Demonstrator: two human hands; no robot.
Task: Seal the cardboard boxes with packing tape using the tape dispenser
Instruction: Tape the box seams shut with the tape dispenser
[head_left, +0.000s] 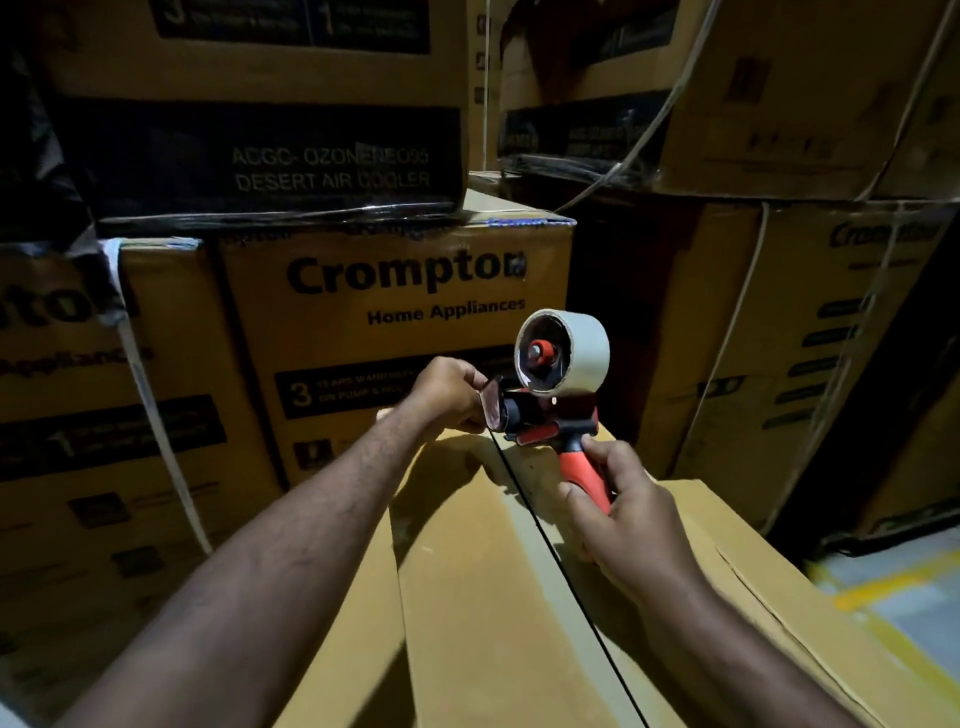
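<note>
There is one view, from a wide-angle camera on the person's head. It faces forward and down, along both forearms (291, 545), which come in from the bottom edge. The left hand (447, 392) and right hand (618, 514) are close, near the middle. The cardboard box top (467, 597) lies just below the lens. Stacked cartons (363, 338) stand near ahead, and straight lines bend toward the edges.

right hand (618, 512) gripping tape dispenser (556, 395), left hand (449, 392) pinching its front
</note>
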